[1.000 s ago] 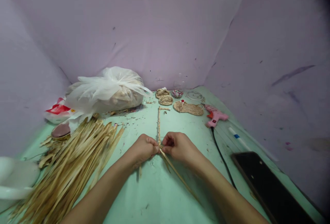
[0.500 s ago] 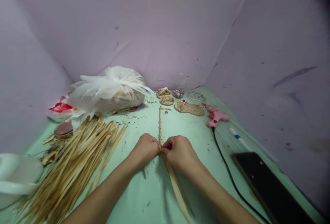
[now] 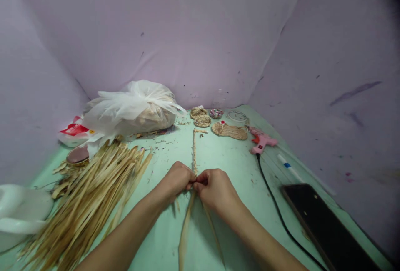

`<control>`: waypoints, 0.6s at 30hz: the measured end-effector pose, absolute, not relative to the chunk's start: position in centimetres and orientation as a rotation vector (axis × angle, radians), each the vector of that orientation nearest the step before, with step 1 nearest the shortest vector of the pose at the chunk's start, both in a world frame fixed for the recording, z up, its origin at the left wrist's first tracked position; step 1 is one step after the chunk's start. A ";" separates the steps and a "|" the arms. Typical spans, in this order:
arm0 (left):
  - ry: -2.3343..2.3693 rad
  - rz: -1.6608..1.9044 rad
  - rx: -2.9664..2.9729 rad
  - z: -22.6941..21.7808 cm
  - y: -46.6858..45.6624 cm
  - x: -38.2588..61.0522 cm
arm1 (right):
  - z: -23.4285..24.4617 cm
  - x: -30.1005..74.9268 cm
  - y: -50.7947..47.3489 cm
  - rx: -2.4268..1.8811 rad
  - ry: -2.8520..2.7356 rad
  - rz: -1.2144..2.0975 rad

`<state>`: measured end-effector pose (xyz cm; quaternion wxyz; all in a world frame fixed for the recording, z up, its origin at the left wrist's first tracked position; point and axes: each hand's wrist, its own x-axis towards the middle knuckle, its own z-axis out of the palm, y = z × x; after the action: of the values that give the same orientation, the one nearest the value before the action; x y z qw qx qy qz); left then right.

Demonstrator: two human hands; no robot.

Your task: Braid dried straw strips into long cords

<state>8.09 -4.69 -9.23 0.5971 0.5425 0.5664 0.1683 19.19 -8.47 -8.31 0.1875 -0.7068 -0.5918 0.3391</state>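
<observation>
Pinching a slim, knobbly braid (image 3: 194, 150) at its near end in curled left hand (image 3: 180, 177) and right hand (image 3: 215, 187), with flat, papery strands (image 3: 185, 237) splaying over green desk (image 3: 156, 246).

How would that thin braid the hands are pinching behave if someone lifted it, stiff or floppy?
The braid probably bends yet keeps some shape: it runs straight, then its far end turns sharply sideways. It looks slim, so it is likely light. The unbraided strips would probably swing about, since they trail thin and loose.
</observation>
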 end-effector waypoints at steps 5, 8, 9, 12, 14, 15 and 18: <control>1.241 0.370 1.346 -9.7 -4.6 7.9 | -7.9 19.4 -8.9 -1.945 -1.791 0.931; 1.221 0.342 1.419 -9.6 -4.6 7.8 | -8.5 19.8 -8.8 -1.842 -1.773 1.012; 1.229 0.332 1.437 -9.5 -4.7 7.8 | -8.8 20.1 -8.7 -1.796 -1.741 1.062; 1.263 0.297 1.474 -9.3 -4.8 7.9 | -9.8 20.9 -8.4 -1.707 -1.647 1.209; 1.250 0.296 1.497 -9.4 -4.8 7.9 | -10.0 21.4 -8.2 -1.686 -1.624 1.270; 1.244 0.298 1.505 -9.5 -4.8 7.9 | -9.9 21.5 -8.2 -1.688 -1.626 1.285; 1.213 0.303 1.520 -9.7 -4.6 7.7 | -9.0 21.7 -8.3 -1.713 -1.656 1.280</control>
<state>7.69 -4.64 -9.71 0.5536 0.6433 0.5131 0.1283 21.67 -8.28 -9.01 0.2169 -0.6183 -0.5976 0.4621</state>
